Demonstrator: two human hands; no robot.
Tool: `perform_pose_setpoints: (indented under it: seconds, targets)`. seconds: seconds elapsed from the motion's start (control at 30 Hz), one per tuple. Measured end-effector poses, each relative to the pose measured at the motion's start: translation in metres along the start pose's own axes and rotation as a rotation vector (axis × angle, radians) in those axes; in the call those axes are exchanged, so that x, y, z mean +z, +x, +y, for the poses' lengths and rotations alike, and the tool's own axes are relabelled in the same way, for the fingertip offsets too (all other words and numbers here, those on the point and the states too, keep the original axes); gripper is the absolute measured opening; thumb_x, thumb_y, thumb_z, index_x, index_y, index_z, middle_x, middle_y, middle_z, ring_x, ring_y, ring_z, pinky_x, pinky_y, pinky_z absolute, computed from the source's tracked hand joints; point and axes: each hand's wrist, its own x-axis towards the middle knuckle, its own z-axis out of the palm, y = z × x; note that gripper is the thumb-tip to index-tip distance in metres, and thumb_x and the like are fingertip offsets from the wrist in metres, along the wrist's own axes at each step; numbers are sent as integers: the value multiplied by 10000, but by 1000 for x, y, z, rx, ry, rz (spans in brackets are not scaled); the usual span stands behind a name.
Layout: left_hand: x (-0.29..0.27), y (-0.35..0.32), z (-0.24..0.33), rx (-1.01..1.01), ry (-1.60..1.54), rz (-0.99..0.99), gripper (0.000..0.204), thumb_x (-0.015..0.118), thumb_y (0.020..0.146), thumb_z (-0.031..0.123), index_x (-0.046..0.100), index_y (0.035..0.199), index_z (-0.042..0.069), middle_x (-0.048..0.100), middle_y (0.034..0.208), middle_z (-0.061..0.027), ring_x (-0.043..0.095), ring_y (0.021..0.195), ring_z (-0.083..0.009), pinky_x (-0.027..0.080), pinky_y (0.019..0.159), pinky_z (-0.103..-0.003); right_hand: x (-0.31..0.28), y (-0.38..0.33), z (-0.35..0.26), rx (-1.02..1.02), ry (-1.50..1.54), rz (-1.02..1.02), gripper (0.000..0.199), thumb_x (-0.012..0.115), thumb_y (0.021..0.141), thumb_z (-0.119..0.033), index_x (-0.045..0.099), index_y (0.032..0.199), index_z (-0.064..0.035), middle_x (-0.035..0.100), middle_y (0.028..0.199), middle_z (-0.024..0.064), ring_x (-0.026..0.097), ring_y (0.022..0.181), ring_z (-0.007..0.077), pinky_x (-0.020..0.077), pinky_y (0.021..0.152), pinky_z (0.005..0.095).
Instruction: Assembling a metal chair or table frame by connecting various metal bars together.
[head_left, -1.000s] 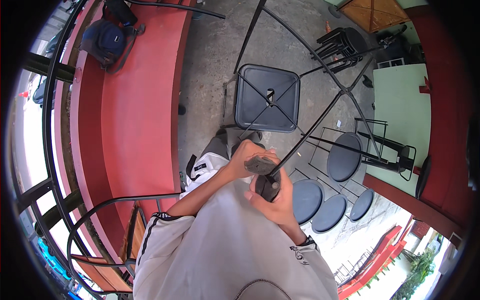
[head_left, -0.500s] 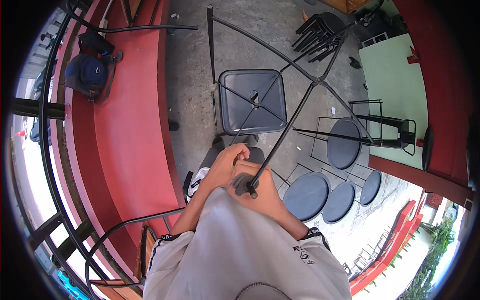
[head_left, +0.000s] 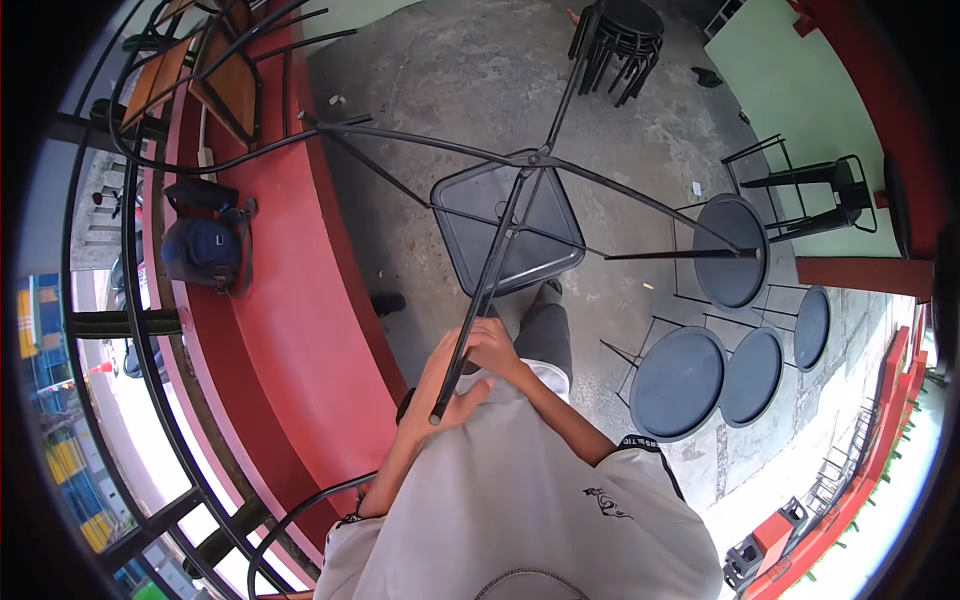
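An upturned black metal stool or small table has its square top lowest, on the concrete floor. Its thin legs and crossing braces spread up toward me. One leg rises close to my body and passes in front of both hands. My left hand is beside the leg's end, thumb stretched out, its other fingers mostly hidden. My right hand lies against the left one, fingers curled together behind the leg. What they hold, if anything, is hidden, and contact with the leg is unclear.
A red ledge runs along my left, bearing a dark blue bag and wooden-seated furniture. Several round black tables stand at right. A black chair is by the green wall. Stacked black stools stand at the back.
My view has shifted, so the upturned frame appears turned. My hands have come closer together behind the near leg. A dark grey patch at my right hand is out of sight.
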Motion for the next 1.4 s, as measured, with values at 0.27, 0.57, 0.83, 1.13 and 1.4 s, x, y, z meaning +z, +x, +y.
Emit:
perform_pose_setpoints:
  seconds: [0.27,0.57,0.83,1.13,1.4]
  targets:
    - [28,10,40,1,-201,-77,87,577,994,66,584,928,9,517,651,20,441,581,-30,339,544,-229,-24,-49,98,294,-147,-101,159,702,718,-22,628,858,-16,655,786,162,666,779,385,530,696,438]
    - [32,16,45,-77,-222,-112,164,571,1020,107,559,893,5,475,636,17,394,552,-42,308,520,-232,-67,-90,71,804,95,236,411,660,817,-15,636,1227,-28,701,813,125,680,620,241,527,599,376]
    - [32,22,51,24,-335,-40,299,548,1061,262,508,866,38,434,566,9,341,478,-55,247,481,-269,-83,-82,86,1017,318,268,314,649,986,-277,667,1138,-3,646,768,35,556,507,112,450,507,275]
    - [21,32,77,-18,-406,-36,263,563,1068,224,562,906,17,474,650,26,396,567,-41,305,526,-249,-69,-23,77,907,70,-82,633,764,827,-502,695,1171,26,618,660,43,569,515,134,431,476,317]
    - [10,36,98,54,-458,-45,293,568,1077,268,583,930,15,475,689,36,387,593,-49,304,547,-243,-49,-3,70,769,400,-143,325,667,868,-253,697,1104,-32,631,886,43,573,727,130,448,647,275]
